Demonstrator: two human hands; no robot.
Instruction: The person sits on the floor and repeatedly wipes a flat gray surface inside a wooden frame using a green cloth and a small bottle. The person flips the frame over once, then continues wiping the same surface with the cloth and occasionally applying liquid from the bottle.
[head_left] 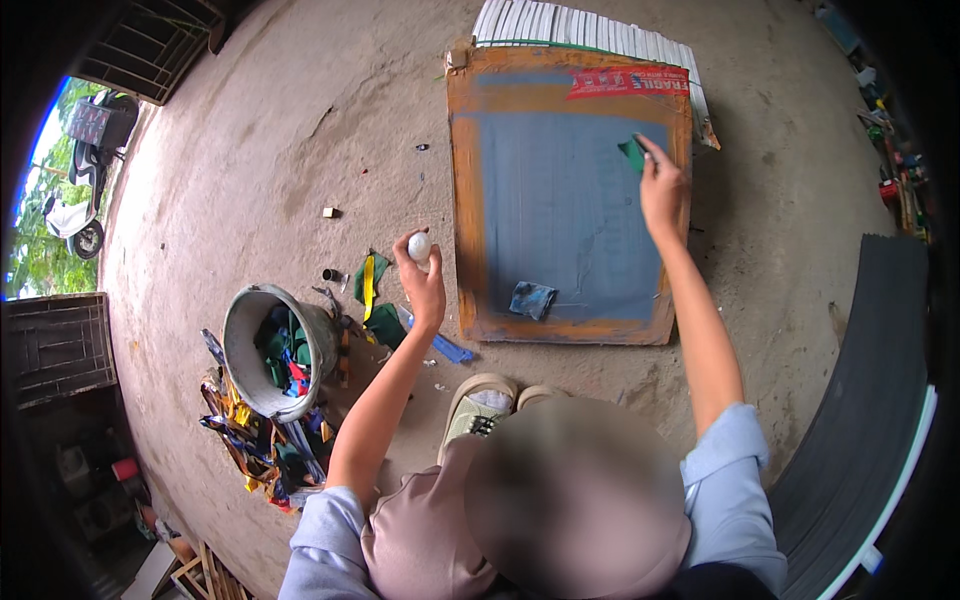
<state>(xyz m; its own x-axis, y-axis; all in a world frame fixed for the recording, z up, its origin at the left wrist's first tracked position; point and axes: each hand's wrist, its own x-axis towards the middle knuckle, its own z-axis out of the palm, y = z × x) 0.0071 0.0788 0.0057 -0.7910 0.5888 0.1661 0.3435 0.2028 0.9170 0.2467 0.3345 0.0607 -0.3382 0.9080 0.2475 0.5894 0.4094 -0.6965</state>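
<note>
In front of me lies a rectangular panel [570, 200] with a grey-blue middle, an orange-brown border and red printed tape at its far right corner. My right hand [662, 195] is over its right side, fingers closed on a scrap of green cloth [631, 154]. Left of the panel, my left hand [422, 285] is wrapped round a white, round-ended object [420, 246]; its full shape is hidden by the fingers. A crumpled blue-grey cloth piece [532, 300] rests on the panel's near edge.
A grey bucket [238, 345] of cloth scraps stands left, beside a heap of coloured strips [262, 450]. Green and yellow scraps [370, 280] and a blue strip [452, 348] lie nearby. White slats [590, 30] extend beyond the panel. Dark ribbed sheeting [860, 430] lies right.
</note>
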